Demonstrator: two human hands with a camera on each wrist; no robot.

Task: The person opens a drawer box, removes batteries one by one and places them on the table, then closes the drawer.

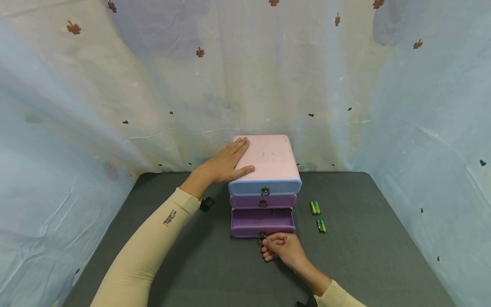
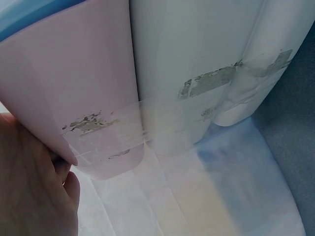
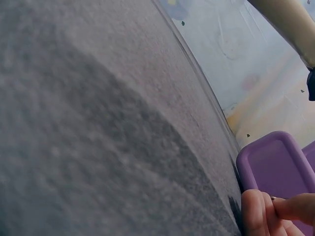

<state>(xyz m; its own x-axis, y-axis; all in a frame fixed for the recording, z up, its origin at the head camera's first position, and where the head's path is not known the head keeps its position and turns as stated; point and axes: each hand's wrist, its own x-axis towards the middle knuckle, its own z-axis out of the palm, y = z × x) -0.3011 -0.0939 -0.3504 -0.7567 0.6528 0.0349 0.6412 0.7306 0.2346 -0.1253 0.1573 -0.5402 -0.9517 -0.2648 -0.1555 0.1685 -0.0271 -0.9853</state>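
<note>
A small three-tier drawer cabinet (image 1: 268,157) with a pink top stands in the middle of the table. Its top drawer front (image 1: 245,188) is blue and the one below it (image 1: 245,202) purple. The purple bottom drawer (image 1: 245,233) is pulled out, and its visible interior looks bare. My left hand (image 1: 224,165) rests on the left side of the pink top with fingers extended. At the bottom drawer's front, my right hand (image 1: 283,248) pinches the metal ring pull (image 1: 261,239) between thumb and fingers. The right wrist view shows those fingers (image 3: 253,209) close against the purple front.
Two pairs of green batteries, one pair (image 1: 315,207) behind the other (image 1: 321,226), lie right of the cabinet on the dark grey table (image 1: 356,256). A pale patterned curtain (image 1: 245,85) hangs behind and at both sides. Clear tape (image 2: 130,120) crosses the cabinet's side.
</note>
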